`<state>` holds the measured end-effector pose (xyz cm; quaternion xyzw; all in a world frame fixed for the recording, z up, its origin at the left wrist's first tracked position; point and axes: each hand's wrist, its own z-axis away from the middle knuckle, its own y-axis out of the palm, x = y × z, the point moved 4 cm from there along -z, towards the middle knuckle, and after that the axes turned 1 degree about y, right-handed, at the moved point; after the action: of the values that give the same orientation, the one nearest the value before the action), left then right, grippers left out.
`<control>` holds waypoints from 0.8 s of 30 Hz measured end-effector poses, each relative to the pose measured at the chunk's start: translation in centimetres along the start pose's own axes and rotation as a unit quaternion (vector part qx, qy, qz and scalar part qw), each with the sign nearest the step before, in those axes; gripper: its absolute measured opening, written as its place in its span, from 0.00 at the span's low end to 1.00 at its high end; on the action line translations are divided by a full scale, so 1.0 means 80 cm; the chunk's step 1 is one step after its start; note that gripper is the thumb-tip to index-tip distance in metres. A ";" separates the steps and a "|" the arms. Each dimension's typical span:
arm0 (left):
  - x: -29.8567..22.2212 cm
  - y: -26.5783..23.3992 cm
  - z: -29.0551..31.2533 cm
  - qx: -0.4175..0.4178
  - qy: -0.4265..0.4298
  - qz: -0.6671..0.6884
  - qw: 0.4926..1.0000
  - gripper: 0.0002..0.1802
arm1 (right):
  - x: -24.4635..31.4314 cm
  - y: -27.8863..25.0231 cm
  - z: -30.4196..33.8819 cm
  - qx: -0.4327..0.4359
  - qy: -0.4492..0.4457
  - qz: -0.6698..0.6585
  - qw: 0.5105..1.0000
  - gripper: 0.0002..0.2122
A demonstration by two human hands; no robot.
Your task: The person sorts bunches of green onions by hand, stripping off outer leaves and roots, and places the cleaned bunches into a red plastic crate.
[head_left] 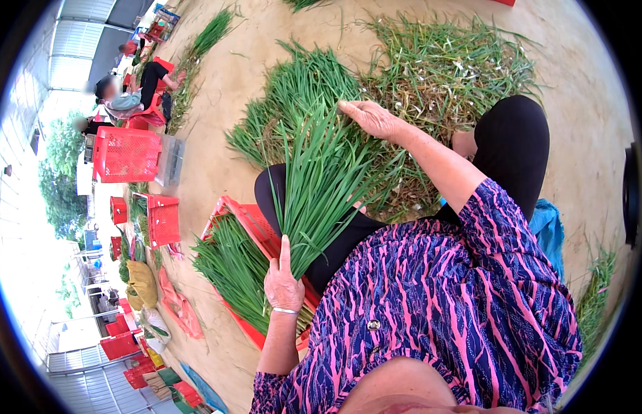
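A large bunch of long green chives (319,183) lies across my lap and raised knee. My left hand (284,284), with a bracelet at its wrist, is closed at the near end of the bunch, its index finger stretched along the leaves. At the far end, my right hand (371,119) has its fingers bent together against the chives; its fingertips are partly hidden. Beyond the bunch spreads a pile of uncut chives (310,79). Beside my left arm, a red plastic crate (250,219) holds more chives, laid lengthwise.
A heap of loose trimmings and yellowed leaves (449,76) covers the floor ahead right. Red crates (128,155) stand at the far left, near seated people (124,100). A yellow sack (141,284) and a pink plastic bag (177,303) lie left. Blue plastic (547,234) is behind my right side.
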<state>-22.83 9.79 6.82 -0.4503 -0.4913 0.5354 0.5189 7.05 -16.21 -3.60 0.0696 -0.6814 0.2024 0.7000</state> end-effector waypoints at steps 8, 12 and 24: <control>-0.003 -0.003 -0.002 0.009 0.001 -0.013 1.000 0.50 | -0.022 0.000 -0.016 -0.123 -0.002 0.025 0.992 0.18; -0.004 -0.005 0.001 0.004 0.001 -0.009 1.000 0.51 | -0.042 0.007 -0.021 -0.022 0.168 -0.174 0.970 0.17; 0.000 -0.002 0.003 -0.001 0.007 -0.012 1.000 0.50 | -0.040 0.023 -0.020 -0.069 0.130 -0.262 0.954 0.09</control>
<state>-23.06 9.76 7.02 -0.4484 -0.4939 0.5255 0.5281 7.88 -14.54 -7.16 0.1699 -0.5548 -0.0284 0.8140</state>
